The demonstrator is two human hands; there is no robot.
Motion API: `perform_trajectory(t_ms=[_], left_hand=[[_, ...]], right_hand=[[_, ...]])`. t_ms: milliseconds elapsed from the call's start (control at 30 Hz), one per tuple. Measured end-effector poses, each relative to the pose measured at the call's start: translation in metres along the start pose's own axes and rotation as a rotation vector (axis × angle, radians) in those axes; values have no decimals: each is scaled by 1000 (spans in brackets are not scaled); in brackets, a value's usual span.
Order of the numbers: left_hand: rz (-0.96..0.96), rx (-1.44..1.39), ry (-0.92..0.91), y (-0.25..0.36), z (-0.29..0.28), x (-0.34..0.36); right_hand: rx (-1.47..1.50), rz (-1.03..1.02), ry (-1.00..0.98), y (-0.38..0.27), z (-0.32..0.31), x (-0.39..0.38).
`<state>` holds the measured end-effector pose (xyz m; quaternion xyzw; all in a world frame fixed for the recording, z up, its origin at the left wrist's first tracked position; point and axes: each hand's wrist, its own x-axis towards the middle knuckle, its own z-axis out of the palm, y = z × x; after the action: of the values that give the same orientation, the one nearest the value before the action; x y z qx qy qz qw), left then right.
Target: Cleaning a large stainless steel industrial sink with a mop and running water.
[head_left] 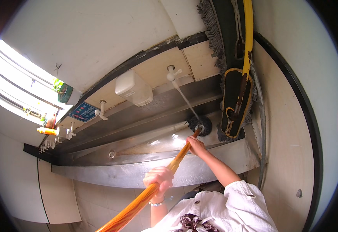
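My left hand [159,178] is closed around the orange wooden mop handle [134,203] low in the middle of the picture. Farther up the same handle my right hand [195,145] grips it too, over the front of the long steel trough [95,173]. At the handle's far end a dark mop head [202,124] lies in the trough, with a stream of water [186,98] from an open white tap [171,71] falling onto it.
Mops with dark frames [234,104] and a yellow pole [248,34] stand in the trough's right corner beside the wall. A white dispenser [133,86], more taps [101,112] and a blue sign [82,112] line the back wall. Planters [64,92] sit by the left window.
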<state>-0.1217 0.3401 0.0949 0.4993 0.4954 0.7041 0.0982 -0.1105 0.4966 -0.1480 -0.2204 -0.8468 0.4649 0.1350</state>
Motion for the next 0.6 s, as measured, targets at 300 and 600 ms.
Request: perform_trajectory(t_ms=[300, 600], left_hand=[[24, 5, 32, -1, 1, 1], [20, 5, 44, -2, -1, 2]], right_hand=[[-4, 6, -3, 1, 0, 1], [-2, -5, -5, 0, 1, 2]])
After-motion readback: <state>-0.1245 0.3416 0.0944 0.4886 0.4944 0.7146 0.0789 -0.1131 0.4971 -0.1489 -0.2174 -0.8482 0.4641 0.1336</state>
